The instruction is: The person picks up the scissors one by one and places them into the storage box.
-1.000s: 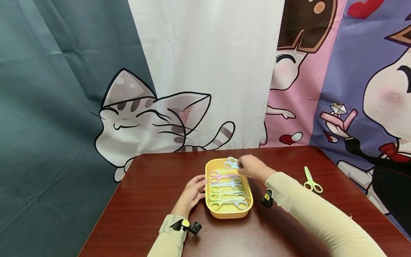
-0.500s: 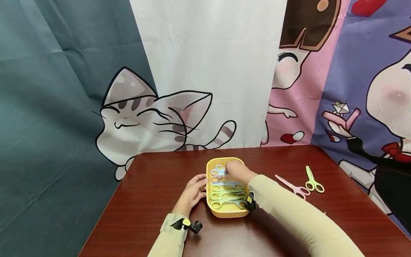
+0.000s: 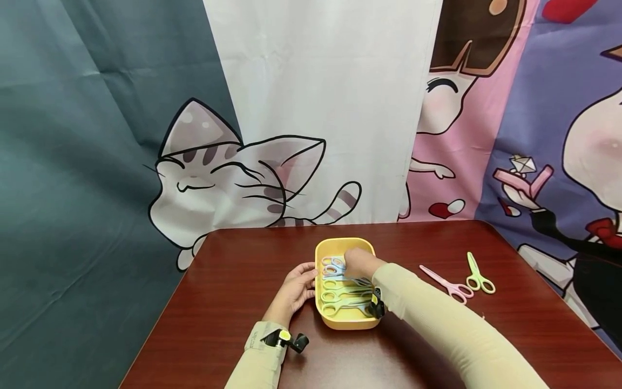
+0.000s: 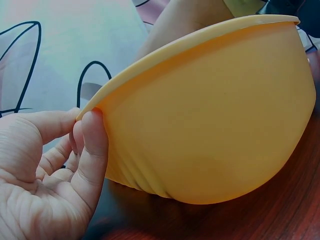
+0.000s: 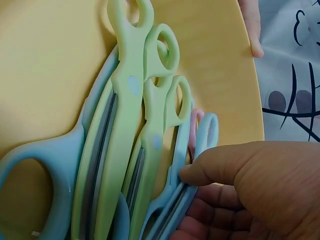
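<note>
In the head view a yellow plastic basket (image 3: 347, 324) holds several pairs of scissors, laid crosswise in a row. My left hand (image 3: 291, 289) grips the basket's left side; the left wrist view shows its thumb and finger pinching the rim (image 4: 190, 41). My right hand (image 3: 358, 263) is inside the basket. In the right wrist view its thumb and fingers pinch light blue scissors (image 5: 175, 210). Beside these are green scissors (image 5: 127, 100), another blue pair (image 5: 65, 145) and a pink handle (image 5: 194, 131), mostly hidden.
Pink scissors (image 3: 448, 283) and green scissors (image 3: 477, 275) lie on the brown table (image 3: 233, 281) to the right of the basket, past my right forearm. A printed cloth (image 3: 320, 97) hangs behind the table's far edge.
My right hand has carried the blue scissors from the basket's far end leftward and nearer, down beside the other pairs. Pink scissors on the table have come into view. My left hand stays put.
</note>
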Demonstrator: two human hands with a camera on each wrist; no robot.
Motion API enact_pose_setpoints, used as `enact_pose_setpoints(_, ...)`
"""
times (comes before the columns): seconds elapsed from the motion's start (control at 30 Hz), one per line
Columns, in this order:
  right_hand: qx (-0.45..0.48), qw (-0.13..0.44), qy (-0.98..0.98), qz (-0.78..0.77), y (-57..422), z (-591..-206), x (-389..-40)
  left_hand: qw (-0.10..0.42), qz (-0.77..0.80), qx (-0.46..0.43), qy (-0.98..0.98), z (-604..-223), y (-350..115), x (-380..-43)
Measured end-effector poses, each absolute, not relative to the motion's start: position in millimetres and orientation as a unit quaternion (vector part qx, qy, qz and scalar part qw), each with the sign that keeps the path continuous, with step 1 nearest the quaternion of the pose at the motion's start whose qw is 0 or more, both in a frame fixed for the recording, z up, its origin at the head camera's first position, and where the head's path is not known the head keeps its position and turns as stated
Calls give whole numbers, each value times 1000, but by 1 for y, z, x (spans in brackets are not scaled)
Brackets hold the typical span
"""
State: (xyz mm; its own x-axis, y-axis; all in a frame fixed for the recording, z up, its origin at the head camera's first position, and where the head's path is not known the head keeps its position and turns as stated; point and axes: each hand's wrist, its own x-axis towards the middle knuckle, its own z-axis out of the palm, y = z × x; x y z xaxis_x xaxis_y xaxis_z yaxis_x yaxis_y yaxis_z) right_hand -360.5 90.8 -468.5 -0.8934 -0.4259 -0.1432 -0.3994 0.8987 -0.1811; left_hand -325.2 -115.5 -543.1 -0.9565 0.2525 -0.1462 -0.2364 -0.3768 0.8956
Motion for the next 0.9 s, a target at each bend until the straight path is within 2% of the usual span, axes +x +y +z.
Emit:
enact_pose_setpoints(0.13, -195, 109, 971, -82, 92, -465, -360, 146, 829, 10, 540, -542, -115, -326)
enact_pose_setpoints(0.23, -199, 103, 972, -75, 94, -459, -362, 147, 828, 8, 541, -542, -115, -325)
enact_pose_setpoints(0.3, -239, 84, 965, -65, 99, -456, -365, 148, 828, 8, 541, -542, -115, -325)
enact_pose_setpoints(0.4, -353, 33, 935, -24, 106, -451, -372, 150, 827, 6, 541, -542, -115, -325)
enact_pose_setpoints(0.57, -528, -45, 839, 124, 114, -455, -377, 151, 826, 7, 543, -543, -116, -326)
enact_pose_setpoints(0.7, -577, -43, 792, 196, 115, -463, -378, 151, 826, 7, 543, -544, -116, -326)
enact_pose_setpoints(0.9, -594, -46, 776, 208, 117, -471, -379, 152, 825, 11, 544, -543, -115, -325)
